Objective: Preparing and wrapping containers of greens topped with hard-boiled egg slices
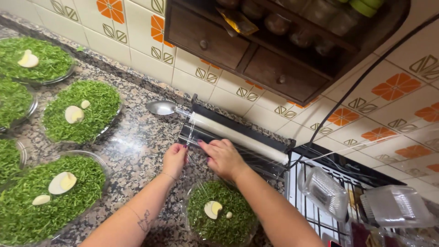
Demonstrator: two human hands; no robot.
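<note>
1. While both hands sit at the film dispenser (228, 137), we see the left hand (174, 158) pinching the near edge of the clear film (194, 158) with fingertips pressed together, and the right hand (222, 156) laid flatter, fingers pressed down on the sheet just beside it.
2. The film runs from the white roll (238, 136) on the black dispenser toward us; directly below the wrists sits a plate of chopped greens (222, 215) with boiled-egg pieces on top, and it looks already draped in film.
3. In our judgement the thin sheet could fold and cling to itself if the two hands pull unevenly, or tear ragged if it leaves the cutter edge at an angle.
4. A forearm dropping lower could press the film into the greens below.
5. A spoon (162, 108) lies touching the dispenser's far left end; a hard tug might shift the dispenser and knock it.
6. To the left, more uncovered plates of greens (82, 112) stand on the speckled granite counter (137, 146).
7. Packages: clear ribbed plastic lidded containers (324, 190) lie on a black wire rack (315, 219) at right.
8. Above, a dark wooden shelf with two small drawers (238, 50) holds jars and a yellow sachet (238, 22); we cannot read any labels.
</note>
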